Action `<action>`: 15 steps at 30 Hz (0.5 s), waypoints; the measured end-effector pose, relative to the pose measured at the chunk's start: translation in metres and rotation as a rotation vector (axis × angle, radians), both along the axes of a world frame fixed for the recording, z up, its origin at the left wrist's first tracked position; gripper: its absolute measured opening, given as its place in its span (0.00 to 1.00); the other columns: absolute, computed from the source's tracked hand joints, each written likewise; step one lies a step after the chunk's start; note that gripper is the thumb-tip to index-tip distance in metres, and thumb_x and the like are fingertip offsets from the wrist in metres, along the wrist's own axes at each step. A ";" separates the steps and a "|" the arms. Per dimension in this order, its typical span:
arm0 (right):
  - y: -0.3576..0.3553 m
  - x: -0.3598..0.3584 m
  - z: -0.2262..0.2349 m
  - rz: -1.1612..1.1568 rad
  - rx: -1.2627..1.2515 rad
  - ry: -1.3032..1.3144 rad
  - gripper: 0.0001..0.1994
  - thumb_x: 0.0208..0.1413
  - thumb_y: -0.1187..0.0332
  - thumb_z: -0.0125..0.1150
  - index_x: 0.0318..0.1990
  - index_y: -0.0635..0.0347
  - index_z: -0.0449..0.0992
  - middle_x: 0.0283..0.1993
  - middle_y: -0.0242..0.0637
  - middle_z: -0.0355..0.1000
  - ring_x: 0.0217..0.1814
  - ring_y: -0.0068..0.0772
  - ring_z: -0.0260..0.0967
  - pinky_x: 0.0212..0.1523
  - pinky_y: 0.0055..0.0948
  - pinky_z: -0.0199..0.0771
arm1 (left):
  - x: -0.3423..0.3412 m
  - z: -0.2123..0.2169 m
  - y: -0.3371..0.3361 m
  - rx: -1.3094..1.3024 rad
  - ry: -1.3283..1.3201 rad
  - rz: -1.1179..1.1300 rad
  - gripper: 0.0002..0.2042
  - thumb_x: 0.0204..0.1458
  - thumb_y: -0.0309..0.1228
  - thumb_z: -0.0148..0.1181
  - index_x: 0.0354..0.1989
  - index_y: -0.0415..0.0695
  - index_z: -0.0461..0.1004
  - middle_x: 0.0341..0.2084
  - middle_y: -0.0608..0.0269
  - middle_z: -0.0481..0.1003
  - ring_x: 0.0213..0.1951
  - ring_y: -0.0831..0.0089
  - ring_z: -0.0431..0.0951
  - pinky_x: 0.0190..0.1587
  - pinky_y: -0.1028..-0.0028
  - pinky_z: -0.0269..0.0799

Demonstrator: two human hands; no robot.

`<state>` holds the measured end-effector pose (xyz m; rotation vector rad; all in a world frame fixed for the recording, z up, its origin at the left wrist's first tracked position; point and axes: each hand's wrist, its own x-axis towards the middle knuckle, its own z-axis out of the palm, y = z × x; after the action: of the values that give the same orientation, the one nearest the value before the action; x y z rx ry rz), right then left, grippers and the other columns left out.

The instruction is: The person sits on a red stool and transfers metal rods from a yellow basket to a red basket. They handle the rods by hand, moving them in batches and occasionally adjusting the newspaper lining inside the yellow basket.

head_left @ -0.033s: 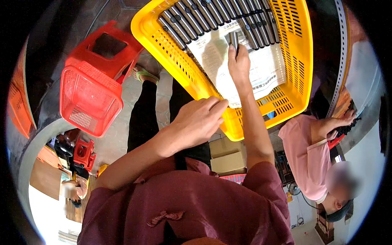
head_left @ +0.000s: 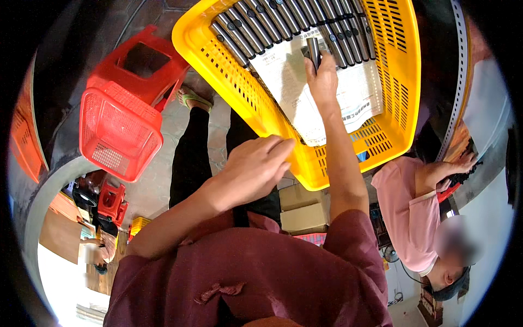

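Observation:
My right hand [head_left: 323,82] is closed around a short metal tube [head_left: 314,53] with dark ends, just above printed paper. That sheet of newspaper [head_left: 294,103] lies inside a yellow plastic basket [head_left: 400,82]. Beyond the hand, several similar metal tubes [head_left: 256,30] lie side by side in rows at the basket's far end. My left hand [head_left: 253,166] hovers beside the basket's near left corner, fingers curled together and slightly blurred. Its palm side is hidden, so I cannot see whether anything is in it.
To the left stand a red stool [head_left: 147,57] and a red plastic basket [head_left: 121,131]. Cardboard boxes [head_left: 302,210] sit below the yellow basket. At the right a person in a pink shirt [head_left: 408,212] works with their hands. A green-sandalled foot [head_left: 193,100] rests on the floor.
My left hand has drawn back a little to the left, away from the basket's corner. My right hand has shifted slightly to the right with the tube, which now stands more upright.

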<state>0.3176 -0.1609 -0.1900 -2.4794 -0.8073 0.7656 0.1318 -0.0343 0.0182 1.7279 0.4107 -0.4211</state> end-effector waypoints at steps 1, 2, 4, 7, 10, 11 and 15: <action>-0.001 0.010 -0.013 0.052 0.029 -0.074 0.15 0.55 0.63 0.63 0.39 0.67 0.70 0.41 0.54 0.68 0.36 0.62 0.70 0.38 0.51 0.72 | -0.005 0.000 0.002 -0.002 0.014 0.016 0.20 0.53 0.28 0.59 0.54 0.37 0.66 0.42 0.49 0.73 0.43 0.51 0.75 0.45 0.61 0.72; -0.003 0.017 -0.025 0.075 -0.017 -0.063 0.15 0.53 0.64 0.64 0.39 0.66 0.70 0.41 0.52 0.68 0.36 0.60 0.69 0.39 0.51 0.72 | -0.009 0.000 0.005 -0.004 0.028 0.032 0.20 0.53 0.27 0.59 0.54 0.37 0.66 0.42 0.49 0.73 0.43 0.51 0.75 0.45 0.61 0.72; -0.007 0.025 -0.040 0.128 -0.109 -0.043 0.15 0.50 0.65 0.67 0.40 0.64 0.71 0.43 0.49 0.67 0.38 0.58 0.69 0.40 0.50 0.72 | -0.018 0.001 0.005 -0.017 0.081 0.086 0.19 0.52 0.26 0.60 0.53 0.36 0.67 0.42 0.48 0.73 0.43 0.51 0.76 0.45 0.61 0.73; -0.009 0.035 -0.045 0.309 -0.096 -0.258 0.16 0.46 0.66 0.68 0.40 0.61 0.72 0.42 0.44 0.67 0.42 0.52 0.68 0.43 0.48 0.70 | -0.030 0.000 0.001 0.009 0.114 0.156 0.18 0.51 0.25 0.61 0.52 0.36 0.69 0.42 0.47 0.74 0.44 0.50 0.76 0.46 0.61 0.73; -0.017 0.032 -0.047 0.287 -0.122 -0.448 0.17 0.45 0.65 0.70 0.43 0.56 0.74 0.40 0.40 0.68 0.44 0.48 0.67 0.46 0.45 0.65 | -0.045 -0.007 -0.006 0.048 0.110 0.184 0.17 0.51 0.25 0.61 0.50 0.36 0.70 0.40 0.48 0.74 0.41 0.51 0.77 0.43 0.62 0.74; -0.020 0.032 -0.048 0.250 -0.124 -0.472 0.17 0.46 0.64 0.70 0.44 0.56 0.74 0.40 0.40 0.68 0.44 0.47 0.66 0.46 0.45 0.64 | -0.047 -0.008 -0.007 0.068 0.095 0.193 0.17 0.51 0.25 0.61 0.49 0.36 0.70 0.39 0.49 0.74 0.40 0.52 0.77 0.41 0.63 0.74; -0.026 0.044 -0.053 0.193 -0.038 -0.541 0.15 0.48 0.64 0.68 0.43 0.55 0.75 0.40 0.39 0.68 0.45 0.45 0.66 0.47 0.45 0.63 | -0.055 -0.012 -0.011 0.037 0.119 0.264 0.17 0.50 0.24 0.62 0.49 0.35 0.70 0.38 0.48 0.74 0.39 0.52 0.77 0.41 0.63 0.74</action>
<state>0.3616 -0.1866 -0.2432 -2.7044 -1.2383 0.1540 0.0771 -0.0451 0.0067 1.6616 0.7272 -0.3271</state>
